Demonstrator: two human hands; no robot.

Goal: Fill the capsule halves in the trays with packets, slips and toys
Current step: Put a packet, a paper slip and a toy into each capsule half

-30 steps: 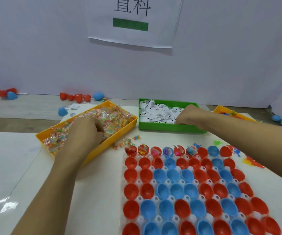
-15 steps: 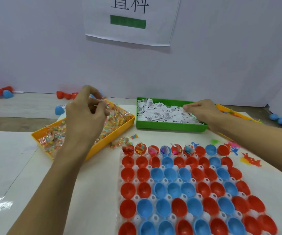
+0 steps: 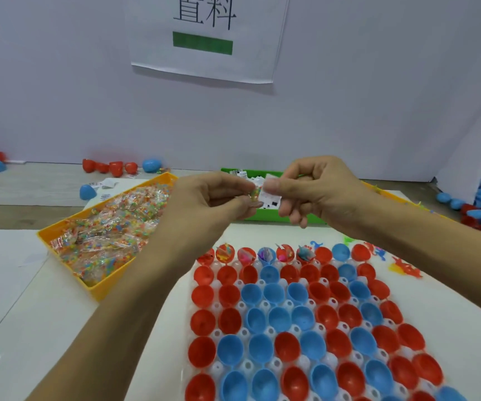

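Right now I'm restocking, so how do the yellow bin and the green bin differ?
The yellow bin holds clear packets of coloured beads; the green bin holds white printed slips. The yellow bin sits skewed on the table's left and shows almost whole; the green bin lies square behind the hands, mostly hidden. Both are shallow, open plastic trays beyond the capsule tray.

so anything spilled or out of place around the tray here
Yes. Small red, blue and green toys lie loose on the table off the capsule tray's far right corner. Loose capsule halves sit along the wall behind the yellow bin, and a few paper slips have landed outside the green bin.
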